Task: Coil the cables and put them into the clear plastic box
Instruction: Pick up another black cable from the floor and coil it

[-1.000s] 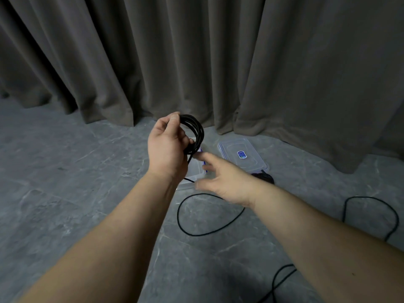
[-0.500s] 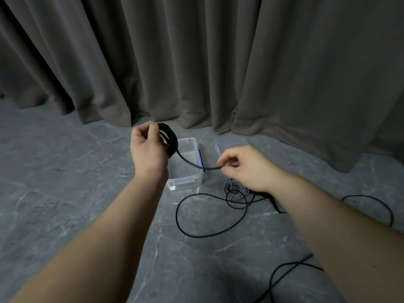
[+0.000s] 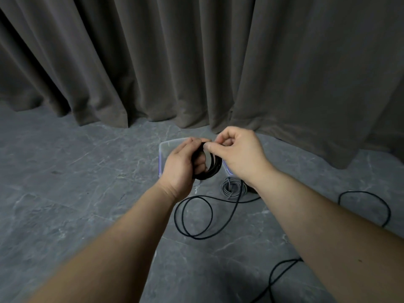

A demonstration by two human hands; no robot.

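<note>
My left hand [image 3: 182, 166] grips a coil of black cable [image 3: 211, 169] held upright above the clear plastic box [image 3: 166, 145], which sits on the floor mostly hidden behind both hands. My right hand [image 3: 237, 153] pinches the black cable at the top of the coil, thumb and fingers curled, touching the left fingertips. From the coil the loose black cable [image 3: 196, 215] hangs down and lies in loops on the floor. A coiled grey cable [image 3: 231, 186] rests on the floor just right of the box.
Grey curtains [image 3: 196, 62] hang behind the box down to the grey stone floor [image 3: 76, 182]. More black cable [image 3: 369, 204] loops at the right, and a strand [image 3: 277, 274] runs under my right forearm. The box lid is hidden behind my right hand.
My right hand has moved left and up from a stretched length of cable to the top of the coil, laying on another loop. The left hand with the coil has shifted right, over the box.
</note>
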